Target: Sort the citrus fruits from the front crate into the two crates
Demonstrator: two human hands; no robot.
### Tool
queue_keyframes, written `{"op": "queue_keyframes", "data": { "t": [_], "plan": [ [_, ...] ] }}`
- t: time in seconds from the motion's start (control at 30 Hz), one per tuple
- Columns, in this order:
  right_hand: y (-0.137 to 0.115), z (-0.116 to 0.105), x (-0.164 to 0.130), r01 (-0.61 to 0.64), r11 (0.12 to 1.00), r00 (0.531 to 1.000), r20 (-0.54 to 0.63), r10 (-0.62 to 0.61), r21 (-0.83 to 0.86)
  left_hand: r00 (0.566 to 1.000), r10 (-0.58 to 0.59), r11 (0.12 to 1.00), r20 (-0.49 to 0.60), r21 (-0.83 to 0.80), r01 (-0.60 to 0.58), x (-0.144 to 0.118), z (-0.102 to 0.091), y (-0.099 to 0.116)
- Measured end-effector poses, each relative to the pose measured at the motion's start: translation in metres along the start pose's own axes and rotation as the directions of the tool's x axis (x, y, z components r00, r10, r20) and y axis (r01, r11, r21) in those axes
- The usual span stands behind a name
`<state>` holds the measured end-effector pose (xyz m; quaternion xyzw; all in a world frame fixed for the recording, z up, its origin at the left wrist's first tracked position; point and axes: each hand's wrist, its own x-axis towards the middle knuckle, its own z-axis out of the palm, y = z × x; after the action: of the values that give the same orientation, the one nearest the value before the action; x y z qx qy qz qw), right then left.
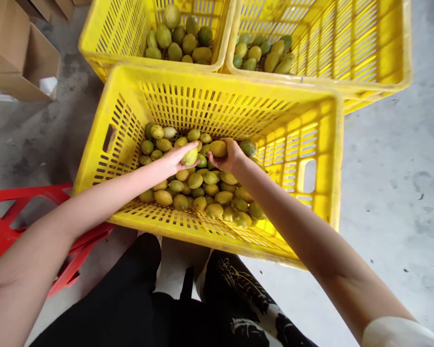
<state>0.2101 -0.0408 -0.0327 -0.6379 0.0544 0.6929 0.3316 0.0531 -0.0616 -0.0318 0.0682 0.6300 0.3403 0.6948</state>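
A yellow-green lemon (190, 156) sits in the curl of the left hand (179, 159), whose fingers close over its top, low inside the near yellow crate (332, 159). Just beside it, a second lemon (218, 148) is gripped by the right hand (228, 156), fingers wrapped round it from behind. The two hands nearly meet over the middle of the crate, above the heap of lemons (202, 190) that covers most of its floor (some yellow, some still quite green). The heap lies thickest toward the centre and left; the slatted bottom shows bare along the near edge and at the right.

Both forearms reach in over the near rim, bare to the elbow, with a pale sleeve (398, 332) at the right arm. Below the rim are the person's legs in dark trousers (137, 299).

Beyond the near crate stand two more yellow crates side by side, the left one (94, 33) and the right one (394, 43), each holding a smaller lot of greener fruit. A red plastic frame (7, 226) lies on the concrete floor (390, 202) to the left, and brown cardboard boxes (21, 53) sit at the far left.
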Motion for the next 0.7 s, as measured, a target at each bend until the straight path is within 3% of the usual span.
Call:
{"op": "queue_keyframes", "data": {
  "t": [0.1, 0.2, 0.47, 0.6, 0.7],
  "plan": [
    [0.000, 0.000, 0.000, -0.061, 0.998, 0.995, 0.084, 0.059, 0.014, 0.994, -0.113, 0.993, -0.002, 0.035, 0.113, -0.003, 0.001, 0.000],
    [0.001, -0.001, -0.002, -0.030, 0.998, 0.978, 0.206, 0.038, -0.046, 0.985, -0.163, 0.986, 0.056, -0.027, 0.165, -0.006, 0.001, 0.002],
    [0.007, 0.005, -0.017, 0.171, 0.965, 0.934, 0.344, -0.095, -0.198, 0.998, -0.034, 0.999, 0.058, 0.026, 0.032, -0.007, 0.002, 0.004],
    [0.009, 0.006, -0.010, 0.137, 0.957, 0.968, 0.239, -0.074, -0.257, 0.997, 0.014, 0.988, 0.076, 0.152, -0.025, -0.021, 0.008, 0.005],
    [0.008, 0.005, 0.000, 0.111, 0.975, 0.982, 0.175, -0.077, -0.192, 0.999, 0.005, 0.978, 0.043, 0.207, -0.014, -0.026, 0.013, 0.006]
  ]
}}
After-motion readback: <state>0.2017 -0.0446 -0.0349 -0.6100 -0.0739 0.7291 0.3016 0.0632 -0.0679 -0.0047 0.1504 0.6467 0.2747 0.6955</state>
